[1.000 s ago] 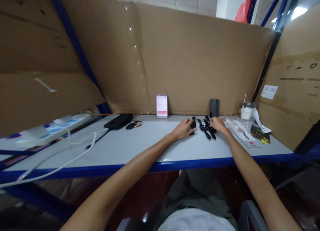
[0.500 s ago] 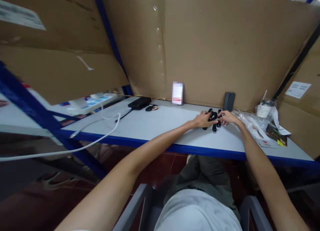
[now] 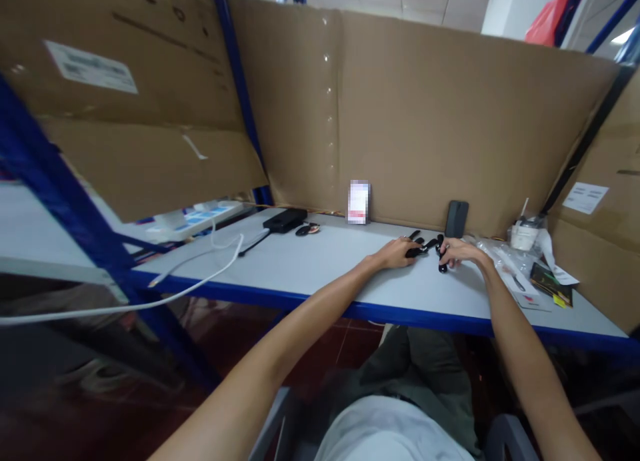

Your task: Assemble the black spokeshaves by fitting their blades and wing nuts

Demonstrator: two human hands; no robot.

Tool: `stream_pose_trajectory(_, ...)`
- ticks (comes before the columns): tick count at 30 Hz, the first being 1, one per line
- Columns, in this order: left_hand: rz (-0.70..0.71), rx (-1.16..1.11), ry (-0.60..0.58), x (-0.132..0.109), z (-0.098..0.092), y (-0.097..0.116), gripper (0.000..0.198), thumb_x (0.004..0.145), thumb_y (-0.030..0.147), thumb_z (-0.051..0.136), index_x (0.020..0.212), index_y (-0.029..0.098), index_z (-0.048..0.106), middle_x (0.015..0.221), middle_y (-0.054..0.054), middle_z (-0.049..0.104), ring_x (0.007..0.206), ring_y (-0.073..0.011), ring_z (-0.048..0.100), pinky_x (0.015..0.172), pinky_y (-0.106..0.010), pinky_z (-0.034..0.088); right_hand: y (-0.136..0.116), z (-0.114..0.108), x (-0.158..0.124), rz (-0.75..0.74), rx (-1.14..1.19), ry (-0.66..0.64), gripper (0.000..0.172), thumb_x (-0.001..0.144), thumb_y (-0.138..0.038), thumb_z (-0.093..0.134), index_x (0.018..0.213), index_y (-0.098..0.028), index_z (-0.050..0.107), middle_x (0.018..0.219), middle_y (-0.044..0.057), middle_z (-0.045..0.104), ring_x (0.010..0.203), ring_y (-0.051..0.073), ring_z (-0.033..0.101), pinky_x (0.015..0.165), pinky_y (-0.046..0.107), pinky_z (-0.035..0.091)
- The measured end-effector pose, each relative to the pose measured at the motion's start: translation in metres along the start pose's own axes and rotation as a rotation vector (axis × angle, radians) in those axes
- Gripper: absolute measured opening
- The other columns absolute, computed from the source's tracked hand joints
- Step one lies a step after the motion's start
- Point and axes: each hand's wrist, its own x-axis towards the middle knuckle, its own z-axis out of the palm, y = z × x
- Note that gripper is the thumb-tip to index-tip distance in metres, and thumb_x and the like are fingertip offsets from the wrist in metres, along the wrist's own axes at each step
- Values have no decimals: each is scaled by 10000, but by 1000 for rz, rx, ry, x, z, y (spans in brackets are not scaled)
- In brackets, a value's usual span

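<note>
Two hands work the black straps (image 3: 427, 245) near the tabletop's (image 3: 320, 268) back edge: our left hand (image 3: 397, 253) curls over the bunch while our right hand (image 3: 463, 251) pinches one strap. We do best by gathering them gently with the ends aligned.

Black watch straps (image 3: 425, 246) looked matt, rubbery. Tabletop (image 3: 325, 261) was smooth with a faint sheen; its front edge (image 3: 300, 300) was glossy painted metal. Cardboard wall (image 3: 425, 128) was matt, plain. Bags (image 3: 493, 254) were clear, crinkled, glossy plastic.
</note>
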Motion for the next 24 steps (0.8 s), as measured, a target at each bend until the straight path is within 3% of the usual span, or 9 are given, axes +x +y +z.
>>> stream_pose_trajectory(4, -50, 67, 8, -2, -8, -3, 366, 1028, 370, 664, 1347, 196, 628, 1399, -119, 614, 1222, -287, 632, 1039, -523, 544, 10, -9, -6, 105, -109, 1, 343, 1020, -363, 675, 1301, -169, 638, 1276, 101, 667, 1054, 241, 692, 884, 443, 613)
stream_pose_trajectory(14, -470, 254, 8, -8, -14, -25, 398, 1018, 379, 678, 1354, 175, 613, 1376, -122, 617, 1190, -290, 646, 996, -517, 568, 18, -14, -12, 303, -339, 231, 375, 1009, -367, 688, 1330, -181, 629, 1340, 113, 640, 1139, 270, 669, 943, 472, 589)
stream_pose_trajectory(18, -589, 247, -10, -12, -14, -34, 396, 1022, 386, 672, 1350, 172, 614, 1357, -121, 627, 1164, -282, 657, 976, -504, 579, 20, -16, -15, 345, -379, 239, 374, 1012, -368, 684, 1330, -178, 628, 1335, 112, 642, 1130, 267, 672, 938, 472, 592)
stream_pose_trajectory(24, -646, 212, 26, -9, -10, -35, 377, 1022, 380, 674, 1336, 177, 622, 1341, -115, 635, 1148, -273, 665, 962, -484, 587, 20, -20, -21, 333, -414, 186, 370, 1015, -368, 680, 1329, -179, 628, 1330, 110, 644, 1120, 264, 674, 931, 471, 595)
